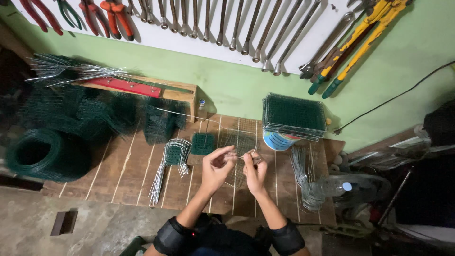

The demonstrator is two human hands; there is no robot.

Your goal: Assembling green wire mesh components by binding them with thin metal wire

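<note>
Hands over workbench point(123, 175) near edge: left hand point(217, 167) and right hand point(254, 171) pinch thin wire point(237, 155) between them (axis left-right). Beyond: mesh panel point(239, 142), stacked green mesh panels point(294, 116) at far edge.

Green painted wall point(227, 85) seen behind wooden plank workbench point(128, 175). White tool board point(237, 42) mounted on wall; row of long metal spanners point(222, 21), red-handled pliers point(102, 12), yellow bolt cutters point(360, 38) hung from it. Black cable point(393, 97) run across wall at right. Bare concrete floor point(57, 223) noted below bench. Light dim, corners dark.
</note>
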